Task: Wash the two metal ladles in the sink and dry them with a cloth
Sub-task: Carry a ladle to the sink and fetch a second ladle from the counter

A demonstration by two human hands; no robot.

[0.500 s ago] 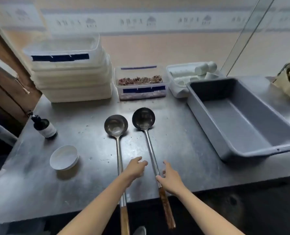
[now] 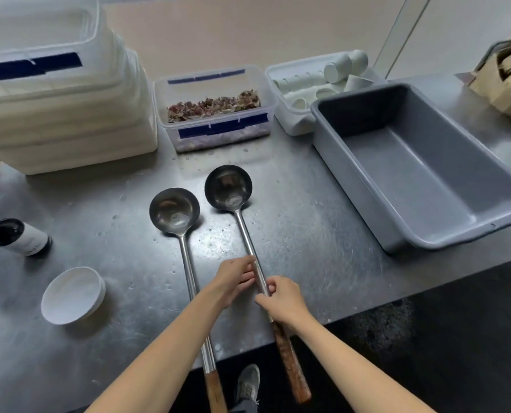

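Note:
Two long metal ladles with wooden handle ends lie side by side on the steel counter, bowls pointing away from me. The left ladle lies untouched; my left forearm crosses over its shaft. The right ladle has both my hands on its shaft. My left hand curls its fingers against the shaft from the left. My right hand pinches the shaft just above the wooden grip. No sink or cloth is in view.
A grey plastic tub stands at the right. At the back are stacked white containers, a clear box of dried bits and a box of white cups. A small white bowl and dark bottle sit left.
Both hands have closed in on the right ladle's shaft; before, they hovered open between and beside the two ladles. The camera has moved closer to the counter.

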